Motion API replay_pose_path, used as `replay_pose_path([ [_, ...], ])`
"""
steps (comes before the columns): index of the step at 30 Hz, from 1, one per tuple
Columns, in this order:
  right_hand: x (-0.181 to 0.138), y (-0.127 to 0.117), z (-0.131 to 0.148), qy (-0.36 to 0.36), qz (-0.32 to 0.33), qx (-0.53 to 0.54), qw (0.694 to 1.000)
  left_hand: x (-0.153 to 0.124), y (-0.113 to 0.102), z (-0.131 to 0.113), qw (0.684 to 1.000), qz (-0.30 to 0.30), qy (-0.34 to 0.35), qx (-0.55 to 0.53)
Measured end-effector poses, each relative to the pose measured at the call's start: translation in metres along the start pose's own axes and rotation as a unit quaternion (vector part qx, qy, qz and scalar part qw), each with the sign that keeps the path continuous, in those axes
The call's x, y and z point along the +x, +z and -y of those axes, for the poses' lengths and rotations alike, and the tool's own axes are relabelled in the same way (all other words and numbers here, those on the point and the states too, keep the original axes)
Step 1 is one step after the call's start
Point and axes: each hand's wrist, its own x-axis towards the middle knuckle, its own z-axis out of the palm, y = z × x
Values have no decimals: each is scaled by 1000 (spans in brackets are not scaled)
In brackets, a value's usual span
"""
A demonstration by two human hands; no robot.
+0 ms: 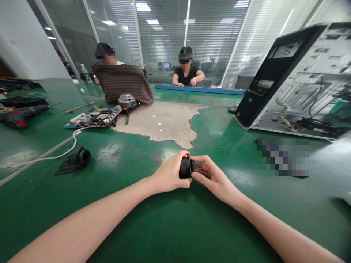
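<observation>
Between my hands, just above the green tabletop, is a small black part (185, 168) with a rounded body and a thin flange on its right side; its exact kind does not show. My left hand (171, 171) is closed around its left side, with thumb and fingers at the top and bottom. From the right, my right hand (215, 179) grips the flanged end between thumb and fingers. Some of those fingertips are hidden behind the part. Farther left lies a black plastic bracket (75, 160) with a round socket, apart from both hands.
An open computer case (285, 80) stands at the right, near a blurred-out dark strip (282, 157). Back left are a circuit board (95, 117), a cooling fan (127, 102), a white cable (70, 150) and a power drill (20, 116). Two people sit across the table (131, 219).
</observation>
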Motion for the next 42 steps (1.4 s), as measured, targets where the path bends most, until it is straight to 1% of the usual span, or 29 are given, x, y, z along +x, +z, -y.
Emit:
replay_pose_path([
  [3,0,1,0,-12,-15,21,1000,0,0,0,1000,-1,-2,-7],
  [7,3,3,0,8,-39,14,999,0,-1,-2,1000,-3,-10,-3],
  [12,1,1,2,20,-16,-22,999,0,-2,-1,1000,2,-1,-6],
  [16,-2,0,2,-1,10,12,1000,0,-1,-1,1000,1,-5,-11],
  [18,-1,0,1,-3,-4,33,999,0,-1,-1,1000,2,-3,-6],
  [20,2,2,0,2,-32,44,999,0,-1,-1,1000,3,2,3],
  [22,5,3,-1,8,-54,40,998,0,-2,-2,1000,3,5,10],
  [24,6,3,-1,19,-62,26,998,0,-2,-2,1000,3,5,14],
  [26,5,2,1,31,-54,10,998,0,-3,-2,1000,3,8,15],
  [28,3,1,2,37,-32,3,999,0,-2,-2,1000,3,10,14],
  [31,0,0,3,10,-4,17,1000,0,-1,-1,1000,2,4,3],
  [34,0,1,2,-11,-24,36,999,0,0,-1,1000,1,2,0],
  [38,4,3,0,8,-61,35,998,0,-1,-2,1000,-1,3,13],
  [42,4,1,2,42,-45,21,998,0,-2,-1,1000,0,9,20],
])
